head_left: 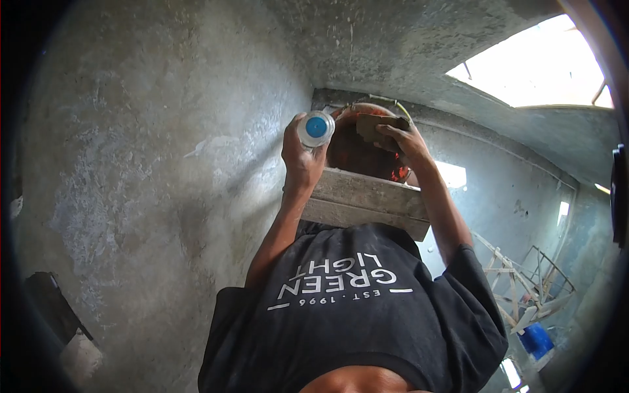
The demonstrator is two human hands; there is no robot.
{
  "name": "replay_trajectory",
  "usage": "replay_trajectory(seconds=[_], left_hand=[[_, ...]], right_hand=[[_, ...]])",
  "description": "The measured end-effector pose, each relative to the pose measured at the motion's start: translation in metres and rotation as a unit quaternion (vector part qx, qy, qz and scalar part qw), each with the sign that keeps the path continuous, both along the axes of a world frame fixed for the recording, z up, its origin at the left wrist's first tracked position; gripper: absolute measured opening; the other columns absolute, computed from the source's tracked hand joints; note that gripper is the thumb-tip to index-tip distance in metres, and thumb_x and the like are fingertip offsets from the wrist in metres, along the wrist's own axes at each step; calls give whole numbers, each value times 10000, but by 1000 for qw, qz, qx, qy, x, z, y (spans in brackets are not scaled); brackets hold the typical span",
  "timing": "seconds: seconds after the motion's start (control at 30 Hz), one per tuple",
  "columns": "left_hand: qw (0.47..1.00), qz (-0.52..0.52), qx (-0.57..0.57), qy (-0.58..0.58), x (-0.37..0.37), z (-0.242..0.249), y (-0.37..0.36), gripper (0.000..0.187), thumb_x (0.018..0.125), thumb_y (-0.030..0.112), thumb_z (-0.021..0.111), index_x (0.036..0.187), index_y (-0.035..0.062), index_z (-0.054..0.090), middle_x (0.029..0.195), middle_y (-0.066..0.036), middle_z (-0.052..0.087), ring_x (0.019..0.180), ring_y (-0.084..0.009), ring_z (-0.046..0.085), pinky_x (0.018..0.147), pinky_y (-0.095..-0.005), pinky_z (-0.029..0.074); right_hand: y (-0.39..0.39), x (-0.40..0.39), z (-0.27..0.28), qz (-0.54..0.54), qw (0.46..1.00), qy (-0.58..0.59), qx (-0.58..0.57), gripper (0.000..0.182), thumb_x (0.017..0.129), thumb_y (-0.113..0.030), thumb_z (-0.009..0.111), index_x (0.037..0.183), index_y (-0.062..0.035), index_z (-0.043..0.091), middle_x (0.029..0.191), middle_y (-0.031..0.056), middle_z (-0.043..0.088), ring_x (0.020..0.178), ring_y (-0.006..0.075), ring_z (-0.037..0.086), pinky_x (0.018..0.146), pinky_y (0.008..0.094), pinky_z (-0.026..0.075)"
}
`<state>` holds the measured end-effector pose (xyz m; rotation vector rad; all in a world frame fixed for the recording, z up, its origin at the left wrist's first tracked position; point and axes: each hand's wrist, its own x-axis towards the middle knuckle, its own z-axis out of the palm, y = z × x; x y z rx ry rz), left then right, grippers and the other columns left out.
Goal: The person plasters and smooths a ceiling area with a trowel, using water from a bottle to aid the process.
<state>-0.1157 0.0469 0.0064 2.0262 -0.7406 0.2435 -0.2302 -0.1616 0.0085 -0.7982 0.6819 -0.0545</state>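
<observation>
My left hand (304, 157) is wrapped around a clear, round container (315, 129) whose end shows a blue disc. In my right hand (406, 139) is a flat, grey-brown block (373, 128), gripped between thumb and fingers above a basin. That basin (362, 109) has a reddish rim and a dark inside, with bright orange-red patches near its right side. It stands just beyond wooden planks (367, 191) in front of my chest. What the basin contains is too dark to make out.
A rough grey plastered wall (151, 150) rises on the left. Overhead, a bright opening (537, 62) breaks the grey ceiling. At the lower right are a wooden and metal frame (517, 281) and a blue container (536, 340). A dark object (56, 304) is at the lower left.
</observation>
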Motion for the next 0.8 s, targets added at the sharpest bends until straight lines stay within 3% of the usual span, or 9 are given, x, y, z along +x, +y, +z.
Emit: replay_trajectory(seconds=[0.07, 0.13, 0.2, 0.4, 0.5, 0.63, 0.7, 0.73, 0.8], left_hand=[[1000, -3, -18, 1, 0, -1, 2, 530, 740, 125, 809, 1169, 7, 523, 1078, -154, 616, 983, -294, 625, 862, -375, 498], [1000, -6, 12, 16, -2, 2, 6, 616, 716, 70, 809, 1227, -12, 475, 1116, -186, 591, 1027, -347, 615, 873, -405, 510], [1000, -1, 1, 7, -1, 3, 5, 626, 707, 76, 817, 1227, -15, 480, 1110, -187, 596, 1019, -347, 618, 877, -401, 508], [999, 23, 20, 22, -3, 0, 10, 668, 671, 96, 845, 1223, -11, 485, 1108, -182, 601, 1016, -339, 622, 890, -400, 503], [1000, 17, 7, 25, -3, 0, 10, 703, 656, 88, 849, 1239, -10, 469, 1122, -187, 595, 1019, -342, 621, 893, -406, 505], [999, 15, 7, 29, -3, -5, 13, 726, 648, 81, 844, 1254, -5, 454, 1135, -193, 590, 1023, -345, 620, 903, -415, 506], [998, -14, -12, 52, -3, -1, 11, 645, 757, 66, 786, 1260, -53, 400, 1115, -210, 573, 1016, -311, 600, 893, -445, 499], [998, -13, -10, 57, -3, -1, 11, 645, 757, 66, 786, 1260, -53, 400, 1115, -210, 573, 1016, -311, 600, 893, -445, 499], [998, -19, -12, 53, -2, 0, 11, 663, 765, 60, 777, 1273, -44, 363, 1120, -211, 574, 1029, -304, 590, 927, -439, 476]], right_hand=[[-4, 5, -12, 116, 981, 84, -134, 440, 846, -87, 686, 1254, 3, 546, 1060, 132, 650, 965, 200, 648, 771, 309, 574], [-5, 8, -37, 144, 975, 65, -160, 391, 826, -117, 715, 1181, -6, 595, 988, 98, 665, 880, 158, 650, 728, 285, 554], [-1, 16, -50, 231, 905, 79, -348, 270, 810, -104, 725, 1053, -16, 647, 925, 61, 665, 765, 134, 633, 677, 272, 523], [21, 14, -108, 367, 896, 72, -240, 272, 818, -213, 694, 1015, -26, 670, 895, 65, 682, 817, 164, 641, 728, 321, 525], [40, -8, -193, 460, 672, 48, -579, 249, 829, -157, 603, 1050, -70, 676, 956, 195, 664, 850, 412, 634, 783, 418, 536], [52, -38, -269, 506, 553, -7, -662, 287, 794, -171, 609, 1048, -55, 678, 992, 194, 642, 925, 378, 619, 814, 438, 509], [58, -47, -292, 487, 398, -73, -774, 275, 790, -182, 577, 964, 22, 638, 804, 198, 610, 743, 380, 569, 624, 462, 476], [57, -47, -298, 492, 399, -72, -770, 275, 790, -182, 577, 964, 22, 638, 804, 198, 610, 743, 380, 569, 624, 462, 476], [63, -36, -301, 465, 694, 29, -548, 290, 786, -184, 557, 981, 16, 634, 810, 216, 619, 751, 395, 590, 597, 463, 461]])
